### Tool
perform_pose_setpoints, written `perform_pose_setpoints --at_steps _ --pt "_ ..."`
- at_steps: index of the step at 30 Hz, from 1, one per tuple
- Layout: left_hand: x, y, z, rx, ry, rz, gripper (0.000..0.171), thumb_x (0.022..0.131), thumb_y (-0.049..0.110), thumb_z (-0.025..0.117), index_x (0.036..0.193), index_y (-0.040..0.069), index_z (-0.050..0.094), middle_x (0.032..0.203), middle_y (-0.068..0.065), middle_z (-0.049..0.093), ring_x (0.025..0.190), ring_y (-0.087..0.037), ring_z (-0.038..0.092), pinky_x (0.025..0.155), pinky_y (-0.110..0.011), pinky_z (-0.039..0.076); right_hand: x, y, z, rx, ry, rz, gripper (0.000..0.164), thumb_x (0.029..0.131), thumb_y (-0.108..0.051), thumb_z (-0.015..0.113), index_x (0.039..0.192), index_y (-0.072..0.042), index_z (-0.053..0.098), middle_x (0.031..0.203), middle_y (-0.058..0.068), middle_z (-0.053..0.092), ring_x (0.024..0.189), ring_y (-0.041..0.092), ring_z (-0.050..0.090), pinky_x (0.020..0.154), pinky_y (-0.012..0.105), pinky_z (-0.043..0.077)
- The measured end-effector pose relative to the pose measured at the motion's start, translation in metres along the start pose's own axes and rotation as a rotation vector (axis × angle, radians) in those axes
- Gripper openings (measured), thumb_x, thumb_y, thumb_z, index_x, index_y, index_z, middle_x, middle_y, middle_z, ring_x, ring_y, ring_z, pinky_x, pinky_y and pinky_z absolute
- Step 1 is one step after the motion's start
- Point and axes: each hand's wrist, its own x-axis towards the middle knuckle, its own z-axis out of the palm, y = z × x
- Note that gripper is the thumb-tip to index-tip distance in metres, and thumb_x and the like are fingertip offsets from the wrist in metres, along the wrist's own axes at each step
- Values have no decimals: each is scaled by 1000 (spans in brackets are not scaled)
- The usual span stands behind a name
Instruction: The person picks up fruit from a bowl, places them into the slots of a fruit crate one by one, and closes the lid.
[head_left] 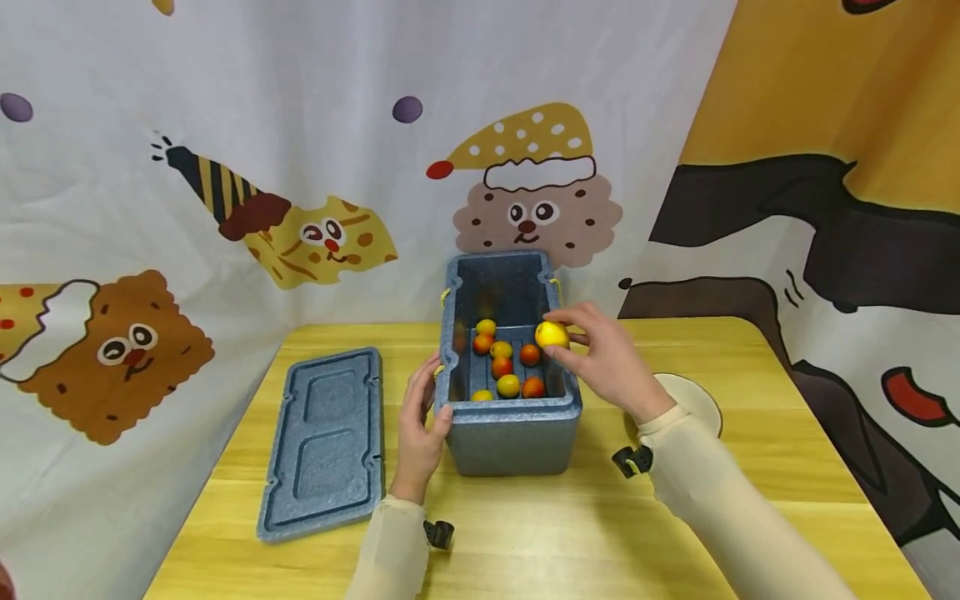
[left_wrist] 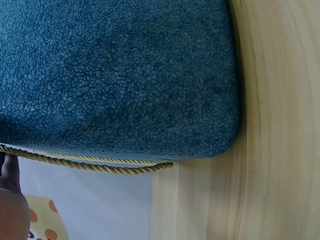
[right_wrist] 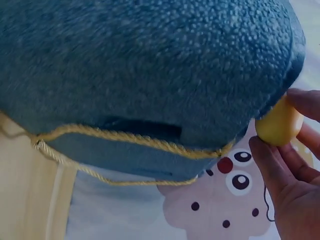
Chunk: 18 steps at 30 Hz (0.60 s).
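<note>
A deep blue-grey foam box (head_left: 510,442) stands without its lid on the table, with several small yellow and red-orange fruits (head_left: 502,367) inside. My right hand (head_left: 607,358) pinches a smooth, oval yellow fruit (head_left: 552,335) between thumb and fingers, above the box's right rim. In the right wrist view, that yellow fruit (right_wrist: 278,122) sits beside the box's edge. My left hand (head_left: 420,425) holds the box's near left corner, thumb at the front and fingers along the side. Only part of that hand (left_wrist: 12,205) shows in the left wrist view, near a yellow rope (left_wrist: 120,169).
The box's lid (head_left: 322,446) lies flat on the wooden table (head_left: 510,542), left of the box. A pale round dish (head_left: 693,404) is partly hidden behind my right wrist. A cartoon-printed curtain (head_left: 345,75) hangs behind the table.
</note>
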Motion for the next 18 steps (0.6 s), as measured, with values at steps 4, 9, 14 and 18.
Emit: perform_pose_setpoints --at_steps 4,9,14,18 --pt "-1 0 -2 3 -6 0 55 94 14 58 138 -15 42 144 -31 38 135 -43 35 113 -40 27 8 -2 7 9 -65 6 37 91 -13 72 127 -7 63 125 8 56 111 26 56 95 46 48" --pt "-2 0 -3 12 -13 -15 55 94 13 58 139 -14 42 144 -30 39 136 -42 35 112 -39 28 16 -2 14 -5 -92 -16 36 91 -12 72 126 -8 63 123 4 56 109 23 57 96 44 48" --pt "-2 0 -3 14 -14 -17 55 94 12 58 139 -13 42 145 -29 39 136 -41 35 113 -38 27 24 -3 19 -35 -115 -36 37 90 -10 72 125 -6 63 119 5 56 108 22 57 96 41 48" --pt "-1 -1 -3 12 -15 -13 54 95 13 58 139 -14 42 145 -30 38 136 -41 34 113 -41 27 27 -5 23 -81 -138 -56 39 89 -10 73 126 -5 63 118 6 56 103 23 57 92 41 49"
